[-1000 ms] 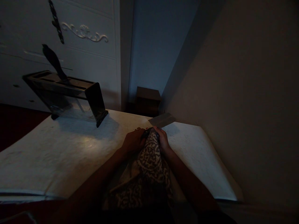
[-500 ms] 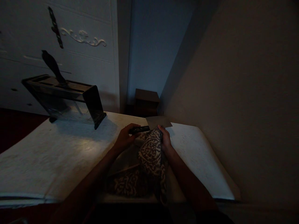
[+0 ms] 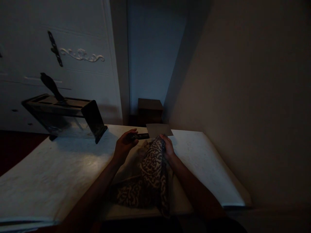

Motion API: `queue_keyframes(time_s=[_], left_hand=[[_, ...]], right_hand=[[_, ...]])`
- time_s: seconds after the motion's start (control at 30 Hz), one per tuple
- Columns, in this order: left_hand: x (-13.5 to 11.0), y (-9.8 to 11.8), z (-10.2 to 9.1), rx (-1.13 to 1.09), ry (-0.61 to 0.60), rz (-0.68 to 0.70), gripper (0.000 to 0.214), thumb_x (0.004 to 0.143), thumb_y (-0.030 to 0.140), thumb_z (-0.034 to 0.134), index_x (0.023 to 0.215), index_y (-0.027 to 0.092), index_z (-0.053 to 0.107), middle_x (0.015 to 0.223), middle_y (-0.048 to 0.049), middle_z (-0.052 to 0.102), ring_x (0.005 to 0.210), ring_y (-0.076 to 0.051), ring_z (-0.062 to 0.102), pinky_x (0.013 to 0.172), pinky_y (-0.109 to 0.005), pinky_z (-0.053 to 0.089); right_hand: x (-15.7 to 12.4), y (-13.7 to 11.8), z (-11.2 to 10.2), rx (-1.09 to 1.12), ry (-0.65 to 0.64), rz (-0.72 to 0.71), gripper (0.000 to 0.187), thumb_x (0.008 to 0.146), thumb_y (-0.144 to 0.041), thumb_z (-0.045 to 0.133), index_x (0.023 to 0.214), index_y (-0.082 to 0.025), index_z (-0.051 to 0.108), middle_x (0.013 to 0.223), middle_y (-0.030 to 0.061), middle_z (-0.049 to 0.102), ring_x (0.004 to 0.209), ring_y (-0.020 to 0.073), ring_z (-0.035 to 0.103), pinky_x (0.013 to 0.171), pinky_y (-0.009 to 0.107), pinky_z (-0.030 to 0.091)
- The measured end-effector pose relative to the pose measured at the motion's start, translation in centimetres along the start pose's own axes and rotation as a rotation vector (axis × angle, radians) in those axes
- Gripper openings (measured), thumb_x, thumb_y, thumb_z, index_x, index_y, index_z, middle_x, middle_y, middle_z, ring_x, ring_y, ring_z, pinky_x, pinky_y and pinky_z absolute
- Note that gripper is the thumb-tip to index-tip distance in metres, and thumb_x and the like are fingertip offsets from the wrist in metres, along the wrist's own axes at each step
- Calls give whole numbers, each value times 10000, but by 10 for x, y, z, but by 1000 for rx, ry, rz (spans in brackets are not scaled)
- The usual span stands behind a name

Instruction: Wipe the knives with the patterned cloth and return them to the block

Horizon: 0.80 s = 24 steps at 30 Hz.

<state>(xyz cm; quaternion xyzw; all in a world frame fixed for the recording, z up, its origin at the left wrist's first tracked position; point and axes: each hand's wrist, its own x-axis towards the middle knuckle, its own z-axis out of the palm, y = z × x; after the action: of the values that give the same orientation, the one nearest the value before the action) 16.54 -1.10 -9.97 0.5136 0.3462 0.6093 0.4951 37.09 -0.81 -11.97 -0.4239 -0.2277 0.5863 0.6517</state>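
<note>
A cleaver (image 3: pixel 159 130) with a broad grey blade and a dark handle lies across the far edge of the white table. My left hand (image 3: pixel 123 145) curls its fingers and thumb around the butt of that handle. A brown-and-cream patterned cloth (image 3: pixel 152 160) hangs bunched from my right hand (image 3: pixel 168 147), which pinches its top edge against the near edge of the blade. The lower part of the cloth spreads over the table toward me. Dim light hides the fingertips of both hands.
A knife block (image 3: pixel 90 118) with clear sides stands at the left on the white table (image 3: pixel 77 165), a black-handled knife (image 3: pixel 50 85) upright in it. Behind are a white door (image 3: pixel 80 76) and a brown box (image 3: pixel 150 104). A wall (image 3: pixel 230 97) rises along the right.
My left hand has slid back toward the end of the handle, away from the cloth. The cloth and right hand have shifted slightly left. My view has tilted up a little.
</note>
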Motion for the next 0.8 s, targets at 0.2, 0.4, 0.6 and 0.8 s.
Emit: queue_keyframes(time_s=[0.2, 0.4, 0.6, 0.8], left_hand=[[-1, 1, 7, -232, 13, -9, 421, 694, 324, 810, 1004, 180, 564, 1115, -107, 692, 1100, -231, 636, 1031, -434, 450], [5, 12, -2, -410, 76, -7, 449, 647, 340, 846, 965, 179, 572, 1076, -79, 698, 1093, -235, 636, 999, -468, 479], [3, 40, -26, -402, 169, -1, 463, 657, 395, 837, 963, 176, 567, 1070, -90, 695, 1071, -276, 648, 903, -480, 541], [-2, 102, -53, -358, 305, 88, 490, 637, 394, 850, 973, 167, 576, 1049, -93, 706, 1047, -281, 660, 876, -446, 564]], right_hand=[[-2, 1, 5, 31, -52, 18, 372, 509, -363, 865, 704, -160, 621, 626, -27, 638, 547, 120, 560, 555, 242, 466], [4, 8, 1, -207, -152, -159, 355, 589, -429, 817, 809, -175, 701, 783, 26, 712, 696, 173, 631, 702, 298, 498], [10, 12, -10, -539, -194, -271, 435, 638, -572, 729, 816, -175, 728, 883, 94, 729, 861, 271, 648, 851, 423, 482], [13, 12, -16, -726, -137, -300, 530, 616, -611, 706, 883, -154, 708, 939, 92, 726, 911, 281, 640, 853, 405, 494]])
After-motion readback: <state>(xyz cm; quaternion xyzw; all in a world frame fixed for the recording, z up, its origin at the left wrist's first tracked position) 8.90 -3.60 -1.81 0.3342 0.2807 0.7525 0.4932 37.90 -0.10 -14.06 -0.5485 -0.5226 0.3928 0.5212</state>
